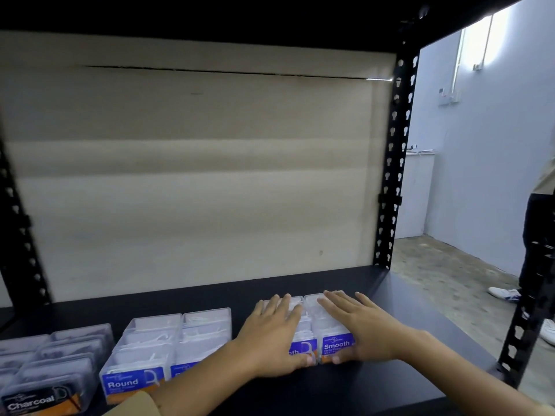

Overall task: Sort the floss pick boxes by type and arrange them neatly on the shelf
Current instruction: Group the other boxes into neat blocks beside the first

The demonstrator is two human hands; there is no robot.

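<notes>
Floss pick boxes sit in three groups along the front of the black shelf. Smooth boxes, marked "Smooth" on a blue label, lie under both hands: the left hand and right hand rest flat with fingers spread, pressing their tops and front edges rather than closing around them. Left of them stand the Round boxes, and further left the Charcoal boxes. Behind the shelf's right post someone's shoe shows on the floor.
</notes>
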